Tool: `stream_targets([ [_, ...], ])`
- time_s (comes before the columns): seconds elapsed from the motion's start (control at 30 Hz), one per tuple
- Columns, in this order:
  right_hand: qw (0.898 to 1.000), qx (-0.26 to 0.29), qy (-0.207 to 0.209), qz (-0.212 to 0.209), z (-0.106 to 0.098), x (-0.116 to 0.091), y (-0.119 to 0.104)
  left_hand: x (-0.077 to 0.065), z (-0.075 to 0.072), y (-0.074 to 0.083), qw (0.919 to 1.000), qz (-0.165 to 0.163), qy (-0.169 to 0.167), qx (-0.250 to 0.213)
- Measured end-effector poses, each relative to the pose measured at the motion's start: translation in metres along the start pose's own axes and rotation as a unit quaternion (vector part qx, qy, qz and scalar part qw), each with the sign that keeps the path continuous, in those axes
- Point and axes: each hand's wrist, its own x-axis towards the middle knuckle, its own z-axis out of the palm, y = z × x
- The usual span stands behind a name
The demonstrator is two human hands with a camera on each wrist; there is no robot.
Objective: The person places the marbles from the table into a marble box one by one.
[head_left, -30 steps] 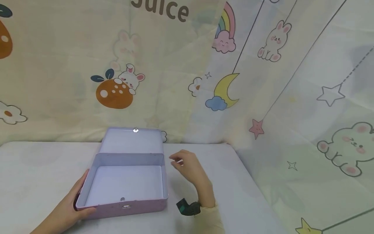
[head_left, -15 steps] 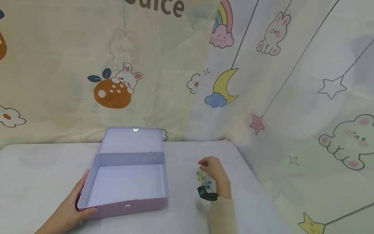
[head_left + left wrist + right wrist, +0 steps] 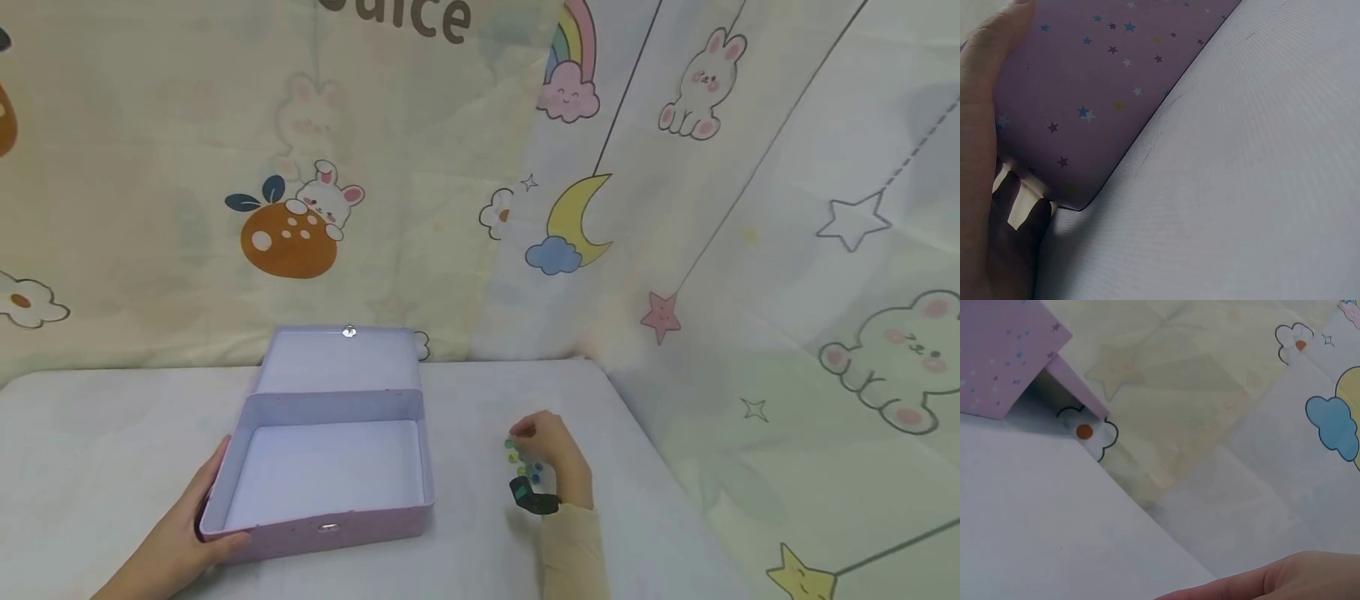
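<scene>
The tin box, pinkish purple outside and pale lilac inside, stands with its lid tipped back. No object shows on its floor. My left hand grips its left front corner, thumb on the front wall. In the left wrist view the star-printed wall of the tin box lies by that hand. To the right of the box, small green, yellow and blue marbles lie in a cluster. My right hand has its bent fingertips at the far marbles; whether one is pinched is hidden.
A white table carries everything, its far edge against a printed cloth backdrop. More backdrop cloth runs along the right side. A black strap-on device sits on my right wrist, close over the nearest marbles.
My right hand has moved right, away from the box side, and then lowered to the marbles. The left hand keeps its hold on the box. The head view has shifted slightly.
</scene>
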Motion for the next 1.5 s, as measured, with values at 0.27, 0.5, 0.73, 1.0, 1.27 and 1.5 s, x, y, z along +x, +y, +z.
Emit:
stream_targets([
  [0.27, 1.000, 0.003, -0.007, 0.008, 0.000, 0.002, 0.006, 0.001, 0.004, 0.001, 0.9998, -0.007, -0.004, -0.017],
  [0.5, 1.000, 0.008, -0.005, 0.005, 0.006, 0.006, 0.012, -0.003, 0.000, 0.001, 0.9991, -0.039, -0.013, -0.001],
  [0.73, 1.000, 0.003, 0.005, -0.004, 0.006, 0.005, 0.013, -0.003, -0.001, 0.002, 0.9997, -0.021, -0.008, -0.002],
  [1.0, 0.999, 0.017, 0.044, -0.022, -0.005, 0.003, 0.009, 0.002, 0.003, 0.004, 0.9998, -0.012, -0.002, -0.014],
  [1.27, 0.993, 0.084, 0.053, -0.058, -0.009, -0.001, -0.007, 0.000, 0.004, 0.002, 0.9999, -0.012, 0.000, -0.009],
  [1.5, 0.986, 0.100, 0.060, -0.119, -0.008, -0.003, -0.030, -0.002, 0.001, 0.004, 0.9999, -0.009, 0.003, -0.009],
])
